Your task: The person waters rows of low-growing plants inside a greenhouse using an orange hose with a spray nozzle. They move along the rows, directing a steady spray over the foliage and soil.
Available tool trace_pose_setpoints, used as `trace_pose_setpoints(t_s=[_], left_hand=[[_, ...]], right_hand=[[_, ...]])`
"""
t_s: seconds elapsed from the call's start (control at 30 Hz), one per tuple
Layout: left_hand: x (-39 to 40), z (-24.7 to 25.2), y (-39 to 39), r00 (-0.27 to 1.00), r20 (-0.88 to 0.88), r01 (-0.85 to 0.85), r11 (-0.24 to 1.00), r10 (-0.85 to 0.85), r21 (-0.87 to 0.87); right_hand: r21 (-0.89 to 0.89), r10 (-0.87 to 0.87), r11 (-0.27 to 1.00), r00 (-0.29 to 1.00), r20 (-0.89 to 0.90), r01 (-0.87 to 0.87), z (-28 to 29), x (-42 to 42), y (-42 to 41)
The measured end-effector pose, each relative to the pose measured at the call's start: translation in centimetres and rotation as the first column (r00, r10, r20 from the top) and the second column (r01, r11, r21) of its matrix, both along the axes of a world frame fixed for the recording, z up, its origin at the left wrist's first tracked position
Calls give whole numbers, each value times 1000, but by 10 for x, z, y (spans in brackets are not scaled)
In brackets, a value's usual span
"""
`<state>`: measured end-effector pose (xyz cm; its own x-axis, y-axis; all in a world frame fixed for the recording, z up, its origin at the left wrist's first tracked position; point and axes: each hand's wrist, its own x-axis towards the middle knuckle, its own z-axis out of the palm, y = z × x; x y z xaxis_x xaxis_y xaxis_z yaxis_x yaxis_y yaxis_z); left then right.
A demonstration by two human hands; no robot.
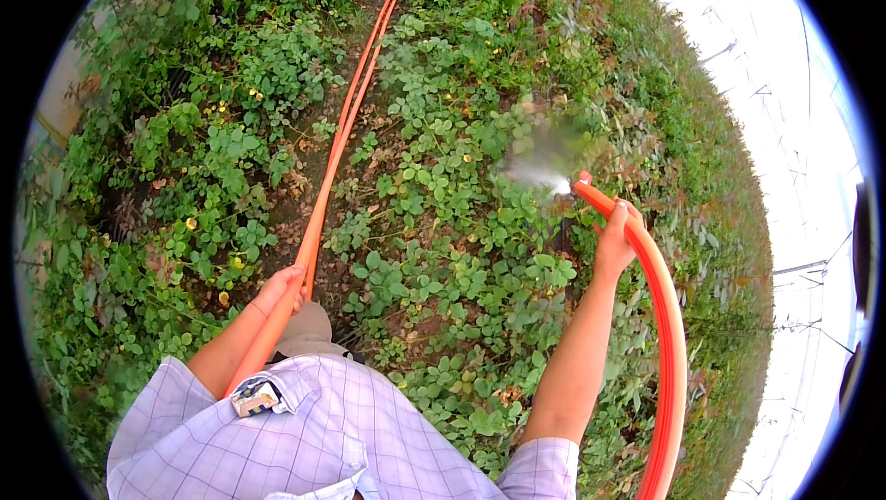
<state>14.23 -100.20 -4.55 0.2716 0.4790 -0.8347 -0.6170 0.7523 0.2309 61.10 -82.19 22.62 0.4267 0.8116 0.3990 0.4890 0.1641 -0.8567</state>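
An orange hose [662, 306] with red stripes curves up on the right, and my right hand [619, 233] grips it just behind its end. From that end a white spray of liquid [543, 178] fans out leftward over leafy green plants [443, 167]. On the left, my left hand [287, 289] is closed around another length of orange hose [322, 206], which runs away along a narrow strip of soil. A second orange length lies beside it. How the lengths join behind me is hidden.
Dense plants [201, 147] with some yellow leaves border the soil path [304, 154] on the left. More foliage rises at the right, below a bright translucent cover [775, 154] with thin supports. A small box [256, 399] sticks out of the shirt pocket.
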Motion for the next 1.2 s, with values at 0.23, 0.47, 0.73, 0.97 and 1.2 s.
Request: trace_pose_setpoints(t_s=[0.23, 0.47, 0.73, 0.97, 1.2], left_hand=[[-21, 14, -31, 998, -61, -25, 999, 27, 29], [-55, 4, -93, 993, -114, -6, 991, 22, 135], [-112, -6, -187, 998, -50, -39, 991, 45, 128], [-127, -24, -240, 1000, -16, -16, 1000, 16, -9], [-107, -24, -268, 997, 44, 65, 997, -64, -31]], right_hand=[[-44, -59, 997, 998, -21, 58, -15, -2, -58], [-3, -77, 997, 994, -78, 77, -27, -37, -122], [54, -8, 999, 1000, -12, 9, -52, -96, -205], [89, -21, 995, 991, -131, 33, -60, -104, -289], [115, -83, 989, 990, -114, 96, -38, -114, -340]])
